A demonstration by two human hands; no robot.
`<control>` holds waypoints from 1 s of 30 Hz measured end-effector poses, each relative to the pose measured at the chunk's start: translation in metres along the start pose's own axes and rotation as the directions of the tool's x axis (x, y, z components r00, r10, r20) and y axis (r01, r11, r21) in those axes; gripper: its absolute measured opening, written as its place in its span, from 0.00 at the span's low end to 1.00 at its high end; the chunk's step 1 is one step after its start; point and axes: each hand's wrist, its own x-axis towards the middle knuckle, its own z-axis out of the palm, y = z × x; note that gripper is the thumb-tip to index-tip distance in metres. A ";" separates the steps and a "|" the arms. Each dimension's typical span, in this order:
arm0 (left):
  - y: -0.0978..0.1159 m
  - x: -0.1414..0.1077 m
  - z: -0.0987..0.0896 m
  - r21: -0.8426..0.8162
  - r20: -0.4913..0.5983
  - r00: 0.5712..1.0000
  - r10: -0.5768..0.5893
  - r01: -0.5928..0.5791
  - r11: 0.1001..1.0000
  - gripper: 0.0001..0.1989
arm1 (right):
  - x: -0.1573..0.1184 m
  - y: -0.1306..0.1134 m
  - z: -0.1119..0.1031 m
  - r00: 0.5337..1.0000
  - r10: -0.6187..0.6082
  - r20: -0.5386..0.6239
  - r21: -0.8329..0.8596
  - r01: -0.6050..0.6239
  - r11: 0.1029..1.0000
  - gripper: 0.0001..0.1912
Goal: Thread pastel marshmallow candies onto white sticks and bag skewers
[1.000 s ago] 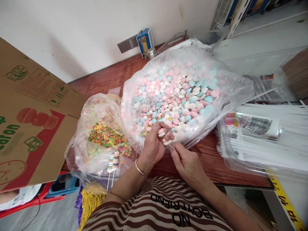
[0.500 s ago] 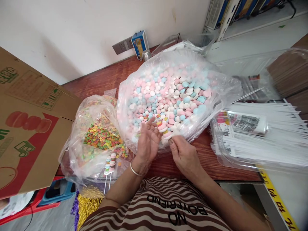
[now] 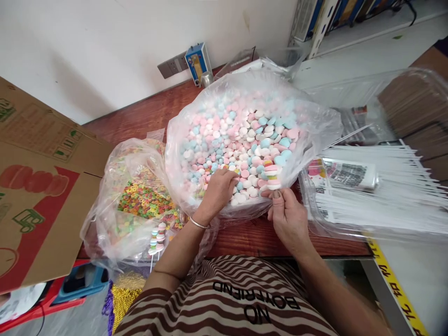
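My right hand (image 3: 289, 212) pinches the lower end of a candy skewer (image 3: 272, 176), a stack of pink and white marshmallow discs with coloured rings between them. It stands over the right front of a large clear bag (image 3: 175, 140) of pink, white and blue marshmallow discs (image 3: 245, 135). Over the front of the same bag, my left hand (image 3: 220, 189) has its fingers bent together at the discs; what they hold, if anything, is hidden. Two finished-looking skewers (image 3: 157, 238) lie to the left, by a bag of small coloured rings (image 3: 143, 200).
To the right, a clear plastic tray (image 3: 317, 221) holds many white sticks (image 3: 378, 205) and a printed packet (image 3: 353, 173). A cardboard box (image 3: 38, 186) stands at the left. Behind the bags, a small blue box (image 3: 198, 63) is near the wall socket (image 3: 171, 66).
My right hand has carried the skewer to the right, away from my left hand. My left hand has turned from open palm to bent fingers at the discs.
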 end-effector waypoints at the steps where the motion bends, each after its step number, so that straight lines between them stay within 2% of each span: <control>1: 0.001 0.001 -0.001 -0.016 -0.035 0.999 -0.019 0.018 1.000 0.06 | -0.002 0.003 0.000 1.000 0.015 -0.006 0.042 -0.015 0.999 0.20; 5: 0.009 0.004 -0.005 -0.245 -0.162 0.980 -0.113 0.071 0.967 0.06 | -0.005 0.009 0.004 0.998 0.046 -0.030 0.183 -0.039 0.982 0.19; 8: 0.019 0.010 0.000 -0.483 -0.157 0.972 -0.177 0.081 0.872 0.04 | -0.005 0.008 0.006 0.999 0.042 -0.032 0.208 -0.034 0.977 0.18; 11: 0.029 0.017 0.008 -0.584 -0.161 0.972 -0.168 0.043 0.810 0.06 | -0.004 0.007 0.006 0.999 0.039 -0.034 0.222 -0.030 0.975 0.19; 14: 0.032 0.024 0.014 -0.596 -0.210 0.966 -0.153 -0.002 0.803 0.06 | -0.005 0.007 0.005 0.998 0.042 -0.042 0.237 -0.031 0.971 0.19; 19: 0.023 0.022 0.010 -0.582 -0.203 0.954 -0.219 0.062 0.811 0.06 | -0.005 0.006 0.004 0.999 0.046 -0.019 0.247 -0.040 0.968 0.19; 22: 0.018 0.013 0.001 -0.447 -0.204 0.969 -0.140 0.035 0.894 0.04 | -0.005 0.006 0.004 0.999 0.053 -0.007 0.257 -0.050 0.965 0.20; 25: 0.020 0.000 -0.007 -0.311 -0.221 0.975 -0.023 -0.048 0.949 0.04 | -0.005 0.007 0.005 0.998 0.063 -0.003 0.263 -0.060 0.963 0.19; 28: 0.027 -0.011 -0.010 -0.289 -0.239 0.969 0.069 -0.139 0.947 0.04 | -0.005 0.007 0.005 0.998 0.070 0.005 0.277 -0.069 0.958 0.19; 30: 0.031 -0.014 -0.009 -0.320 -0.233 0.968 0.092 -0.165 0.933 0.04 | -0.006 0.007 0.005 0.998 0.067 0.012 0.282 -0.067 0.957 0.18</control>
